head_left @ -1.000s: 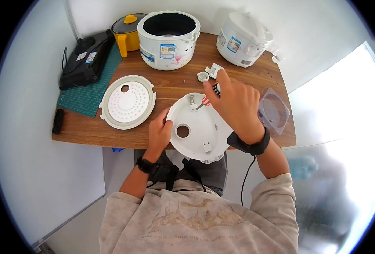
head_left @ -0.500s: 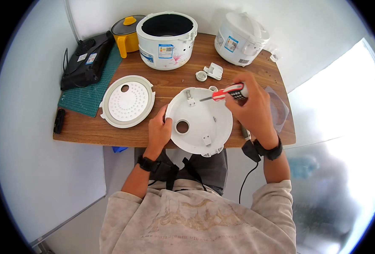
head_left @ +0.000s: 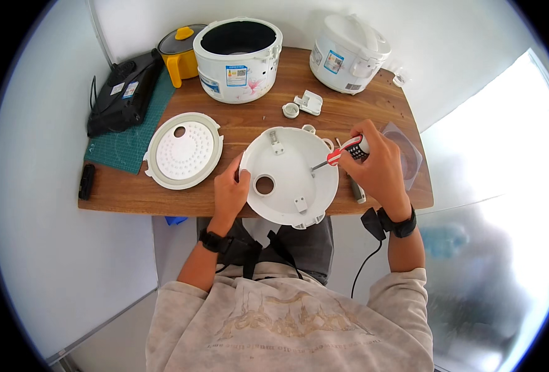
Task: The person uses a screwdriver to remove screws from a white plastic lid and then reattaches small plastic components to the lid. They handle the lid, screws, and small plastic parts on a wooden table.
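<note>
My left hand [head_left: 231, 189] grips the left rim of a round white rice cooker lid shell [head_left: 287, 177], its hollow inside facing up. The shell has a round hole at lower left and small bracket pieces near its top and bottom. In my right hand [head_left: 378, 166] is a red, white and black screwdriver [head_left: 349, 149], closed around the handle. Its tip points down and left at a small metal piece [head_left: 313, 172] on the shell's inner right side; whether they touch I cannot tell. Left of the shell lies a white inner lid plate [head_left: 186, 150] with many small holes.
Behind stand an open white rice cooker body [head_left: 237, 87], a closed rice cooker [head_left: 349, 59] and a yellow pot [head_left: 184, 62]. Small white plastic parts [head_left: 310, 103] lie mid-table. A black appliance [head_left: 122, 93] rests on a green cutting mat [head_left: 132, 146]. A clear sheet [head_left: 409, 155] lies at right.
The screwdriver and my right hand have moved down and slightly right, from the shell's upper bracket to the small metal piece. My left hand keeps its hold on the rim.
</note>
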The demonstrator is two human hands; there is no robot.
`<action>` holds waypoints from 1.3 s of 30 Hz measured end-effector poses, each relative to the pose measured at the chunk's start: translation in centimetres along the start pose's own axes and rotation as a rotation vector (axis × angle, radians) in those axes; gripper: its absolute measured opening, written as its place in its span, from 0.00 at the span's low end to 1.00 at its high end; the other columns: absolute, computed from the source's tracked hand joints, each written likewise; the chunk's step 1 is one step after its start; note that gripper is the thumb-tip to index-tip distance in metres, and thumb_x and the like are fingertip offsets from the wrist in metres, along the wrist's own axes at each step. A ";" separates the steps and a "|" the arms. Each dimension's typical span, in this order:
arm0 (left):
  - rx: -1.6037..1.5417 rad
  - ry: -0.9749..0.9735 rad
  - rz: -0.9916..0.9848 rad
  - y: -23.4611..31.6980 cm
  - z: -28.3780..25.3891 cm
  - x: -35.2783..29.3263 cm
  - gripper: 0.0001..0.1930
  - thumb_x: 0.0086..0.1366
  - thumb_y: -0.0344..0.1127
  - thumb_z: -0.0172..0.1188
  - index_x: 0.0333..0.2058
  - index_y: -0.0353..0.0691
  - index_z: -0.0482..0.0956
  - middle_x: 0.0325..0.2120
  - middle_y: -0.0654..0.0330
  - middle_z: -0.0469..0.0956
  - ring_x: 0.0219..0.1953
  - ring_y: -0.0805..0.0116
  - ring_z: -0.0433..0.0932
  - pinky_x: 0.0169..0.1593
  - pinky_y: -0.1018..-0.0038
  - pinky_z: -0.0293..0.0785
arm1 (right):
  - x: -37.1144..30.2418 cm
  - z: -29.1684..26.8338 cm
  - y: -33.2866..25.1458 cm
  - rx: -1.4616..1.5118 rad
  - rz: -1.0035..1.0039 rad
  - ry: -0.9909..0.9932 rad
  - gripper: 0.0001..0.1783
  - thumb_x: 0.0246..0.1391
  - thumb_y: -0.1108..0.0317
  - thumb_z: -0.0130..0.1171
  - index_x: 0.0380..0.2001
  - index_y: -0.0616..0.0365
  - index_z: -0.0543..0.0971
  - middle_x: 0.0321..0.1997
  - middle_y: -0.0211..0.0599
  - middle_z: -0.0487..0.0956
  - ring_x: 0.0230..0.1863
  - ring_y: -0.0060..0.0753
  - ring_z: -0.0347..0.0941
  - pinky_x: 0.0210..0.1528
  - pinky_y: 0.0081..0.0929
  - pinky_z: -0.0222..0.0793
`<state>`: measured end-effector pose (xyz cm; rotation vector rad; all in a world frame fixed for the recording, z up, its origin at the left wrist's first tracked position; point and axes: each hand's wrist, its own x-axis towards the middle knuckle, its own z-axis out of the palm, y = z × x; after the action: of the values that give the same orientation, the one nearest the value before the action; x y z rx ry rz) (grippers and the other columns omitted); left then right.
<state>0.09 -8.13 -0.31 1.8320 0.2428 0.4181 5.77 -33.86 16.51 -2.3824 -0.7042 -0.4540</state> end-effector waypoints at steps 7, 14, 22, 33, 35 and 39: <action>-0.020 0.020 0.069 -0.8 -0.4 0.2 0.22 0.69 0.34 0.54 0.60 0.34 0.74 0.31 0.50 0.83 0.29 0.71 0.77 0.38 0.75 0.74 | 0.1 -1.5 -0.9 0.014 0.040 0.065 0.16 0.44 0.69 0.68 0.37 0.57 0.74 0.27 0.41 0.80 0.25 0.39 0.77 0.31 0.30 0.74; 0.394 0.021 0.429 1.8 -3.0 -0.7 0.17 0.70 0.32 0.55 0.56 0.37 0.77 0.51 0.51 0.79 0.44 0.63 0.79 0.52 0.70 0.74 | -0.5 -2.1 -0.7 0.235 0.137 0.119 0.16 0.45 0.73 0.66 0.39 0.59 0.74 0.28 0.35 0.82 0.28 0.22 0.78 0.33 0.22 0.74; 0.169 -0.257 0.316 9.5 -3.9 -1.2 0.19 0.61 0.27 0.66 0.52 0.42 0.81 0.49 0.57 0.81 0.34 0.70 0.79 0.38 0.76 0.78 | -2.3 -1.6 -0.1 0.484 0.050 0.171 0.17 0.44 0.78 0.65 0.39 0.62 0.73 0.38 0.38 0.82 0.35 0.18 0.76 0.37 0.18 0.74; -0.011 -0.325 0.232 9.4 -2.7 -2.0 0.10 0.64 0.23 0.64 0.44 0.36 0.84 0.36 0.58 0.85 0.35 0.76 0.82 0.39 0.81 0.77 | -2.9 -2.1 -0.5 0.662 0.129 0.146 0.19 0.46 0.80 0.62 0.42 0.62 0.71 0.39 0.39 0.81 0.39 0.20 0.76 0.42 0.21 0.73; -0.056 -0.337 0.166 9.3 -2.6 -1.9 0.09 0.65 0.23 0.64 0.44 0.34 0.84 0.37 0.58 0.85 0.37 0.76 0.82 0.41 0.81 0.78 | -3.1 -2.1 -0.5 0.676 0.140 0.155 0.19 0.46 0.80 0.62 0.42 0.62 0.71 0.39 0.40 0.81 0.40 0.21 0.76 0.43 0.22 0.74; -0.241 -0.313 0.061 8.7 -2.4 -1.8 0.08 0.64 0.22 0.63 0.42 0.32 0.81 0.39 0.58 0.83 0.39 0.76 0.82 0.43 0.81 0.78 | -3.2 -2.1 -0.6 0.756 0.164 0.190 0.19 0.46 0.80 0.61 0.43 0.62 0.70 0.40 0.41 0.80 0.40 0.23 0.76 0.45 0.22 0.74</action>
<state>-2.91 -9.26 8.30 1.6419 -0.0766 0.1879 2.58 -35.97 16.84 -1.6418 -0.4727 -0.2708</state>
